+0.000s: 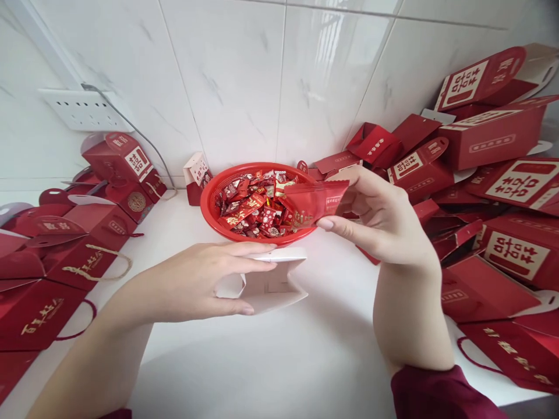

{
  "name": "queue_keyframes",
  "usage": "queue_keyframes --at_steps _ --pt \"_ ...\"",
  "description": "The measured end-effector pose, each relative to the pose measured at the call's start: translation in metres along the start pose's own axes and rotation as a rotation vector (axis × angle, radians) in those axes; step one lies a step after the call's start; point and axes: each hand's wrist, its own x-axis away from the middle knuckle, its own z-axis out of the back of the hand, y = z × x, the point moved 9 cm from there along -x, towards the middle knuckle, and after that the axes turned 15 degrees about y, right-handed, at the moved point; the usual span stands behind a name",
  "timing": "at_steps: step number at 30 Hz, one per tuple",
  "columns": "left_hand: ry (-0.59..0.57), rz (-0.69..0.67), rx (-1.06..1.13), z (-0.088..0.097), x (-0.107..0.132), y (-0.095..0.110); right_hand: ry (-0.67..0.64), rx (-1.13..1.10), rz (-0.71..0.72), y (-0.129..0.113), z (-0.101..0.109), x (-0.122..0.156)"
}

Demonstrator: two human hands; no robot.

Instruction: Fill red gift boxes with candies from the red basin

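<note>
My left hand (pixel 209 282) grips a small gift box (pixel 279 299) from its left side, fingers along the far flap and thumb on the near wall. The box stands open, its white inside facing me. Between the thumb and fingers of my right hand (pixel 375 218) is a red candy packet (pixel 321 201), lifted above and to the right of the box. Just behind the box sits a red plastic basket (pixel 209 212) full of small wrapped candies (pixel 257 209). The packet covers part of the basket's right side.
Red gift boxes (pixel 72 233) with cord handles are stacked on the left. A larger heap of red boxes (pixel 515 250) fills the right. One small box (pixel 197 177) stands left of the basket. A power strip (pixel 85 110) with a grey cable is on the tiled wall.
</note>
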Motion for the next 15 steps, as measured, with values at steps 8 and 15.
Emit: queue_keyframes --at_steps 8,15 --pt "-0.025 -0.014 0.046 -0.006 -0.005 0.001 0.072 0.107 0.131 -0.018 0.003 0.001" --pt "-0.036 -0.022 0.055 -0.006 -0.007 0.006 0.062 0.034 0.146 -0.024 0.001 0.004"
